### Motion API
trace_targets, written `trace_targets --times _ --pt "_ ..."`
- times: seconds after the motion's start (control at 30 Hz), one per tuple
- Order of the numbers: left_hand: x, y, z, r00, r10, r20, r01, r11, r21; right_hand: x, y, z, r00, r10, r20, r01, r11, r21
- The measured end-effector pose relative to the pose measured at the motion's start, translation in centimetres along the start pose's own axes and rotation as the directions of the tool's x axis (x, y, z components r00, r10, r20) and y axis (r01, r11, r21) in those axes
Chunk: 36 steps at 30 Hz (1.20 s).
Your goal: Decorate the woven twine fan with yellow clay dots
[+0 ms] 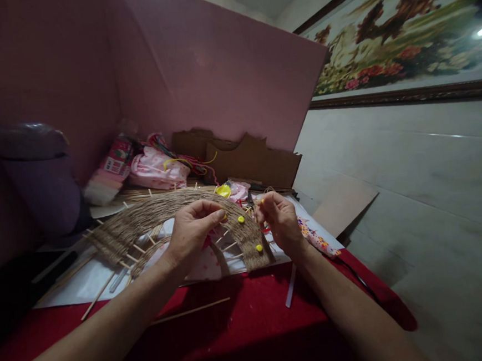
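A brown arch woven of twine (143, 215) on thin wooden sticks lies before me. Two small yellow round pieces, a nearer one (259, 248) and a farther one (241, 219), sit on its right end. My left hand (192, 229) is over the arch's middle, thumb and forefinger pinched, with a bit of yellow at the tips. Right of the arch, my right hand (281, 222) is raised, fingers closed on a tiny yellow-orange bit. The exact shape of either bit is too small to make out. Beneath my left hand lies pink-dotted white cloth (206, 264).
The table has a red cloth (252, 324) with white sheeting on it. Behind are a pink dotted cloth bundle (160, 167), coloured cords, a yellow packet (223, 191) and torn cardboard (256, 160). A purple bin (43, 185) stands left; a floral strip (318, 238) lies right.
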<state>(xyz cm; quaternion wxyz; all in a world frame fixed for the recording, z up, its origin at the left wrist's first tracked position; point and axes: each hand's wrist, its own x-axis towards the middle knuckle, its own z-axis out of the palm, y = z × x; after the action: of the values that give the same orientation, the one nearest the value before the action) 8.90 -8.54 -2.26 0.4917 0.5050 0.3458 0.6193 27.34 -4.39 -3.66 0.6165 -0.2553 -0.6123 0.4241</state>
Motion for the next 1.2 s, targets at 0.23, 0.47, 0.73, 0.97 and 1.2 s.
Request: trace_targets --times 0.23,0.47,0.73,0.97,1.2 --pt "-0.02 -0.01 0.09 1.000 -0.002 0.002 0.002 1.000 -0.005 -0.04 -0.15 0.00 0.999 0.039 0.001 -0.039 0.999 0.035" --pt "-0.01 0.01 0.12 1.000 -0.003 0.005 0.003 1.000 -0.009 0.17 -0.30 0.16 0.999 0.029 -0.020 -0.026 0.994 0.102" --pt "-0.05 0.04 0.13 1.000 -0.013 -0.004 0.013 1.000 -0.004 0.17 -0.08 -0.07 0.999 0.050 -0.001 -0.050 0.997 0.062" --pt "0.03 -0.01 0.00 0.999 -0.014 -0.034 0.014 1.000 -0.019 0.33 0.05 0.02 0.998 -0.008 -0.065 0.011 0.999 0.050" --pt "0.64 0.54 -0.41 0.985 -0.079 -0.154 0.042 0.973 -0.228 -0.03 0.24 0.05 0.995 -0.098 0.010 0.099 0.986 -0.136"
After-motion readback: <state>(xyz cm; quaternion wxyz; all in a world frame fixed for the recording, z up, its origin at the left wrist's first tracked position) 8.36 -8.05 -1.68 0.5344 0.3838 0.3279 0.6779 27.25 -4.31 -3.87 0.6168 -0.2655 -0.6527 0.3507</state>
